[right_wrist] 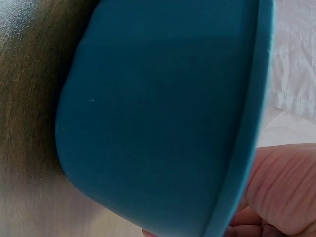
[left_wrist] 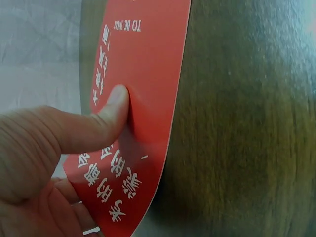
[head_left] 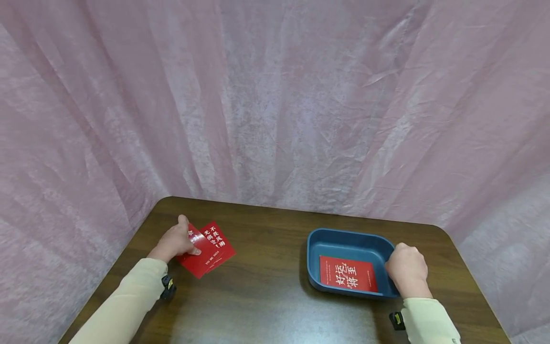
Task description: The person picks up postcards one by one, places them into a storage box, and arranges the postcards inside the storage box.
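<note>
At the table's left side, my left hand (head_left: 174,240) pinches a red card (head_left: 201,262) with white writing, thumb on its upper face. In the left wrist view this card (left_wrist: 150,74) bends upward along its near end. It partly covers a second red card (head_left: 220,241) with white characters. My right hand (head_left: 408,270) grips the right rim of a blue rectangular basin (head_left: 350,232) on the table. Inside lies another red card (head_left: 349,274), printed side up. In the right wrist view the basin's outer wall (right_wrist: 153,113) hides most of the fingers.
The brown wooden table (head_left: 266,267) has rounded far corners. Pink velvety curtains (head_left: 275,105) hang behind it and along both sides. Each wrist wears a small black device, one on the left wrist (head_left: 168,286) and one on the right (head_left: 397,321).
</note>
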The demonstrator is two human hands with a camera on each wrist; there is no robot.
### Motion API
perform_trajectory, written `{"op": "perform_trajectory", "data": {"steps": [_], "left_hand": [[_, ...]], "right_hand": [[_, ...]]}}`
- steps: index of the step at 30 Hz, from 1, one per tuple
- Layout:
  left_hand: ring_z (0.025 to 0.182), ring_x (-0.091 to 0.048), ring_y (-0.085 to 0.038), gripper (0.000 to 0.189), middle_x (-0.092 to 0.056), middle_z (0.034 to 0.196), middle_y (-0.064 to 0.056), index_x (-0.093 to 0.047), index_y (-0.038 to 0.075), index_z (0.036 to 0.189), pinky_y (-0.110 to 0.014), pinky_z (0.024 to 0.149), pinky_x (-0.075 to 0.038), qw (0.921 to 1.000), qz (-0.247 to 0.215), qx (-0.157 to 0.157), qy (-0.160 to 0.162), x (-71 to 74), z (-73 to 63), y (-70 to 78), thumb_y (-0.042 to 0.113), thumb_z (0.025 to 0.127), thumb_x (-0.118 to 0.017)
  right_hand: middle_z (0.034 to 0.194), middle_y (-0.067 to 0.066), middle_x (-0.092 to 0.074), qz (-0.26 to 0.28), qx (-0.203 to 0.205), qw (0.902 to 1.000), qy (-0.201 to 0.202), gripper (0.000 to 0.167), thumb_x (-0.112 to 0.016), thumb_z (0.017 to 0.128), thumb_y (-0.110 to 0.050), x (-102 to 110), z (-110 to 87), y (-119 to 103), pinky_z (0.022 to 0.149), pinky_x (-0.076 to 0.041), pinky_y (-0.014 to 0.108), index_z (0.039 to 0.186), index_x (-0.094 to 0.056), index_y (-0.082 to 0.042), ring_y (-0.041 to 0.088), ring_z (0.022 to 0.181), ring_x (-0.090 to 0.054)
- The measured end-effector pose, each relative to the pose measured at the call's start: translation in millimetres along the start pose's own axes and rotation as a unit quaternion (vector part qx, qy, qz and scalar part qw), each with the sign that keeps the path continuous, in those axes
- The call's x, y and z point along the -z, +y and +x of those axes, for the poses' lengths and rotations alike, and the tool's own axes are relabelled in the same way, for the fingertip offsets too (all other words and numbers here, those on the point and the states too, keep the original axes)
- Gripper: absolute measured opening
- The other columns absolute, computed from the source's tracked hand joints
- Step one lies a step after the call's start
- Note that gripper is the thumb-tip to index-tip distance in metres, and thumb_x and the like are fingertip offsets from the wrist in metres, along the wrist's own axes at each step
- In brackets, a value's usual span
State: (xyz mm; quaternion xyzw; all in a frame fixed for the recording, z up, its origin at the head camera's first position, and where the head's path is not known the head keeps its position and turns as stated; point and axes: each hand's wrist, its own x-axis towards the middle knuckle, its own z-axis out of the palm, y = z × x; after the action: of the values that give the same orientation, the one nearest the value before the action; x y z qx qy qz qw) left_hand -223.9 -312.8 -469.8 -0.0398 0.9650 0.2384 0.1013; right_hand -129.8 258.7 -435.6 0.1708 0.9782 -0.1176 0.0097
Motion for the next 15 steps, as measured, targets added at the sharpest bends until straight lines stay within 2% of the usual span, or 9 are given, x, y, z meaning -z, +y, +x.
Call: {"op": "perform_trajectory", "data": {"steps": [5, 10, 15], "left_hand": [[0.086, -0.057, -0.031, 0.083, -0.057, 0.105, -0.025, -0.037, -0.006, 0.125, -0.044, 0.070, -0.054, 0.9998, 0.020, -0.008, -0.004, -0.2, 2.4, -0.5, 0.021, 0.063, -0.086], [0.080, -0.058, -0.026, 0.059, -0.060, 0.097, -0.021, -0.049, -0.007, 0.114, -0.037, 0.062, -0.053, 0.9995, 0.022, -0.020, -0.003, -0.9, 4.5, -3.9, 0.014, 0.069, -0.082], [0.088, -0.059, -0.028, 0.054, -0.061, 0.105, -0.025, -0.051, -0.010, 0.119, -0.041, 0.072, -0.052, 0.9981, 0.040, -0.046, 0.003, 3.6, -0.8, 1.4, 0.013, 0.076, -0.075]], "right_hand": [[0.070, 0.026, -0.060, 0.003, 0.002, 1.0000, -0.004, 0.026, -0.061, 0.076, -0.011, 1.0, -0.9, 0.0, 0.046, -0.049, 0.045, 0.088, -0.058, 0.012, 0.031, 0.055, -0.056], [0.073, 0.028, -0.060, 0.007, 0.008, 0.9999, -0.002, 0.023, -0.058, 0.077, -0.009, 1.4, -1.9, 0.1, 0.044, -0.047, 0.043, 0.087, -0.059, 0.012, 0.032, 0.057, -0.056], [0.075, 0.028, -0.061, 0.006, 0.010, 0.9999, -0.003, 0.025, -0.059, 0.077, -0.009, 2.2, -2.0, -0.7, 0.045, -0.047, 0.044, 0.089, -0.059, 0.012, 0.032, 0.058, -0.057]]}}
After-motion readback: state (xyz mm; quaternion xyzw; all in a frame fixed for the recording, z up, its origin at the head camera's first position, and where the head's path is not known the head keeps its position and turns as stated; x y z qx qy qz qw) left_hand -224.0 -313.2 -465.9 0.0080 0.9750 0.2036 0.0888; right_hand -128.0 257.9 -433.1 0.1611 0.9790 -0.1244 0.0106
